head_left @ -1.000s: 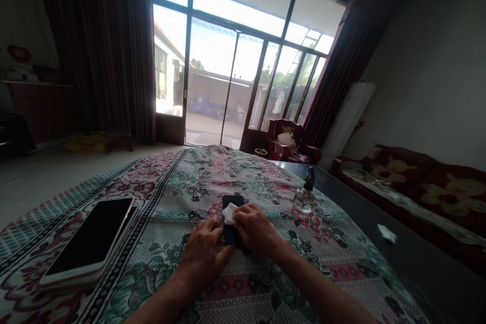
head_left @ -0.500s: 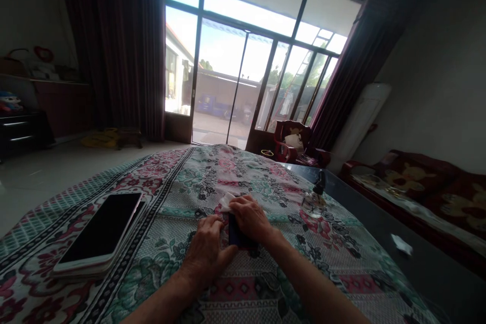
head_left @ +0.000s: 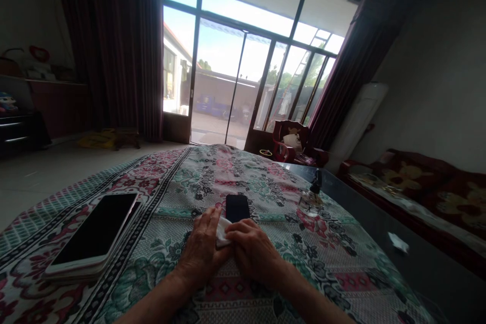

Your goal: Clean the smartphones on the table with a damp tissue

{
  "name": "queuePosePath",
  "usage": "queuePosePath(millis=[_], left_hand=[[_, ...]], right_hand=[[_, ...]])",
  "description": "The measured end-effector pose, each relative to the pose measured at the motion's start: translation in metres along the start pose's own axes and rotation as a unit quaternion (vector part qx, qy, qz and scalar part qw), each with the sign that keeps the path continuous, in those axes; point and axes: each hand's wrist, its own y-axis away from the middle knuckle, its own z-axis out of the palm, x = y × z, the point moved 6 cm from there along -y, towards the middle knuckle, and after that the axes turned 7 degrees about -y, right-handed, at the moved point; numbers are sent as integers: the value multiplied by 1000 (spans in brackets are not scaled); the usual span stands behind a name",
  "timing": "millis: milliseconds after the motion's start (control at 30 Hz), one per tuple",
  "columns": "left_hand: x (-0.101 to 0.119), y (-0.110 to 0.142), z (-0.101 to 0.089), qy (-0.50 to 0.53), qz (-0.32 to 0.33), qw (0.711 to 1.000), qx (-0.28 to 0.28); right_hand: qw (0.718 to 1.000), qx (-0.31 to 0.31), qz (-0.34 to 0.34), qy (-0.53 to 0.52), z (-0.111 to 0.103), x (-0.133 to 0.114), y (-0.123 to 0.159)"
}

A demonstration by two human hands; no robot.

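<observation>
A small dark phone [head_left: 237, 207] lies screen-up on the flowered cloth [head_left: 266, 182], just beyond my hands. My right hand [head_left: 252, 250] covers the phone's near end, its fingers closed on a white wipe [head_left: 221, 230]. My left hand [head_left: 203, 248] lies beside it on the left, fingers curled against the wipe and the phone's edge. The phone's far half shows uncovered.
A larger phone [head_left: 94, 235] with a white rim rests on a stack at the left. A small glass spray bottle [head_left: 310, 197] stands at the right. A scrap of white paper [head_left: 398, 242] lies on the dark glass table [head_left: 379, 233]. A red sofa [head_left: 417, 187] runs along the right.
My right hand has drawn the wipe back from the phone's far end to its near end, baring the screen. The view shifted slightly.
</observation>
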Motion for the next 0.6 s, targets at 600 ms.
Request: queuePosePath(millis=[600], left_hand=[[6, 1, -3, -28, 31, 997, -67]], right_hand=[[999, -31, 17, 3, -14, 9, 6]])
